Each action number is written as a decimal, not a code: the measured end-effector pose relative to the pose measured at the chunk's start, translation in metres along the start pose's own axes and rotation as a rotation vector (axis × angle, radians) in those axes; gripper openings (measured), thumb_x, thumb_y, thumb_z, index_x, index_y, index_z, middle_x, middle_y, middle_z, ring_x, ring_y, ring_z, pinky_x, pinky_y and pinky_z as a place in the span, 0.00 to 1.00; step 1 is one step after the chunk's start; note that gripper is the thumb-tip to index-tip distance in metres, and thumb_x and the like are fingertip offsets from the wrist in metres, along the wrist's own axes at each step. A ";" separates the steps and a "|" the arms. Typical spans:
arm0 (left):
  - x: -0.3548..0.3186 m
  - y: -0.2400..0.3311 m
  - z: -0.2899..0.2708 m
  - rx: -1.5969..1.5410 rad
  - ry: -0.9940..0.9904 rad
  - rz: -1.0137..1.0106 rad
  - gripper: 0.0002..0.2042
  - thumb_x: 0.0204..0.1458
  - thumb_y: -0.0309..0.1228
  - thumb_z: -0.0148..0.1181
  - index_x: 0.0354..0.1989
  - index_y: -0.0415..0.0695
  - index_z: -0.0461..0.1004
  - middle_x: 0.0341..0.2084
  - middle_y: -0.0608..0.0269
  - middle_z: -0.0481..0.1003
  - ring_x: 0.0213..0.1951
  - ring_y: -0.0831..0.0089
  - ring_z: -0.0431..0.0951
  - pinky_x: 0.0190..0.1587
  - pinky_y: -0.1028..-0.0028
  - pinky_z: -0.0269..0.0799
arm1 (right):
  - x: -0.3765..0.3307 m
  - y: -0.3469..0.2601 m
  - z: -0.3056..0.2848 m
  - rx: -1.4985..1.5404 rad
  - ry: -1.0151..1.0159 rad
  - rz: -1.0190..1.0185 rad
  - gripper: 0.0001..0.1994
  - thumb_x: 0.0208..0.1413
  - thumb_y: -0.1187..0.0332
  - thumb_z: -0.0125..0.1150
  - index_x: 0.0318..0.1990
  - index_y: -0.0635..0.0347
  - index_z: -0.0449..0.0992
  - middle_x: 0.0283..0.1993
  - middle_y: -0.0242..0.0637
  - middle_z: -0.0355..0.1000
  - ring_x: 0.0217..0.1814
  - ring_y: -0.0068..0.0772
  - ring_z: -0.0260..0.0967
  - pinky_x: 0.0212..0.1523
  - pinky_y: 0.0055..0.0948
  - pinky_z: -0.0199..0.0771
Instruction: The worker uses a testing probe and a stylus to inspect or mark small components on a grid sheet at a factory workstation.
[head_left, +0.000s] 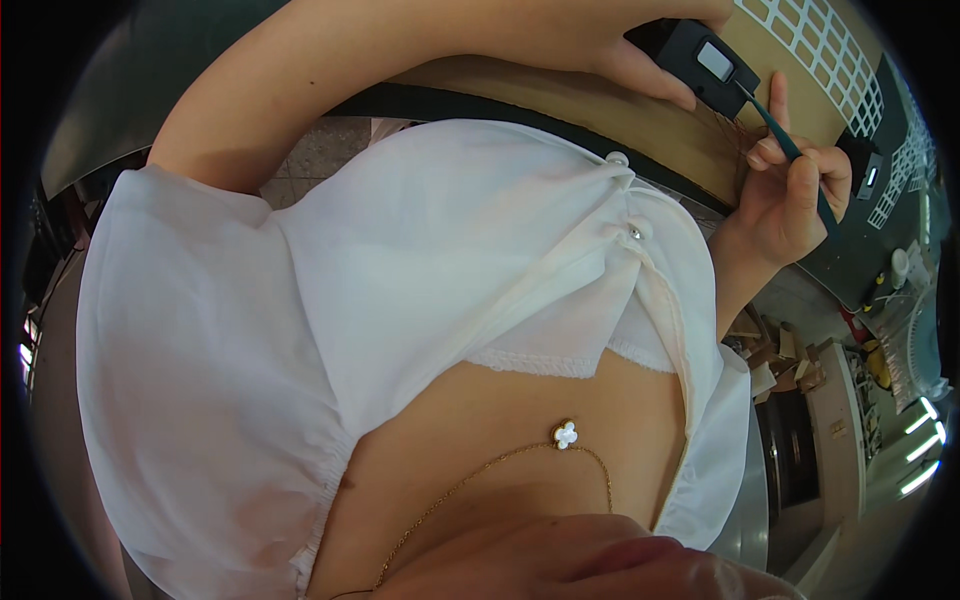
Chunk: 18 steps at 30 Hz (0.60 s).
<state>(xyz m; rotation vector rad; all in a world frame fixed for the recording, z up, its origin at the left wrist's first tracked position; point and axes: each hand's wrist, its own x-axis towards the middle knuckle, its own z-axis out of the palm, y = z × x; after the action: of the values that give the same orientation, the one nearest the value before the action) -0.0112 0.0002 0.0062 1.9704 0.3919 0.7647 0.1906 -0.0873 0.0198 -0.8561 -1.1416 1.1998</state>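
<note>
At the upper right, my left hand (625,50) is closed around a small black box-shaped device (680,52) with a pale rectangular window (714,62). My right hand (785,205) grips dark tweezers (778,130), its index finger stretched out past them. The tweezers' tip reaches the device's edge beside the window; whether it touches cannot be made out. Thin copper-coloured wires (738,130) run from below the device toward my right hand. Both hands are over a tan work surface (600,108).
A white plastic grid (822,55) lies beyond the device. Another black device (868,165) with a lit window sits right of my right hand, on a dark green mat (835,268). A second white grid (898,180) is farther right. Cardboard boxes (785,352) stand lower right.
</note>
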 end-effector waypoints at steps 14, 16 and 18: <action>-0.012 0.007 -0.006 -0.199 -0.054 -0.198 0.16 0.34 0.39 0.61 0.27 0.42 0.66 0.25 0.60 0.69 0.25 0.67 0.67 0.29 0.74 0.64 | -0.006 -0.001 0.016 0.058 0.203 0.069 0.02 0.47 0.77 0.47 0.26 0.60 0.66 0.19 0.45 0.70 0.17 0.30 0.66 0.59 0.58 0.39; -0.012 0.012 -0.005 -0.110 -0.073 -0.148 0.17 0.34 0.39 0.61 0.30 0.42 0.66 0.27 0.60 0.68 0.28 0.67 0.67 0.32 0.73 0.63 | -0.007 0.000 0.014 0.060 0.199 0.061 0.02 0.47 0.77 0.47 0.26 0.60 0.65 0.19 0.45 0.69 0.17 0.30 0.66 0.59 0.58 0.40; -0.012 0.016 -0.003 0.068 -0.087 -0.050 0.19 0.35 0.39 0.60 0.34 0.42 0.65 0.32 0.59 0.67 0.32 0.66 0.67 0.36 0.69 0.61 | -0.007 0.002 0.011 0.065 0.168 0.055 0.03 0.47 0.78 0.47 0.26 0.60 0.65 0.19 0.45 0.69 0.17 0.30 0.65 0.59 0.59 0.40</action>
<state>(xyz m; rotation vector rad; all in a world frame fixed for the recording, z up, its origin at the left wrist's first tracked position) -0.0229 -0.0125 0.0170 2.0421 0.4186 0.6387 0.1793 -0.0951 0.0196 -0.9254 -0.9439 1.1797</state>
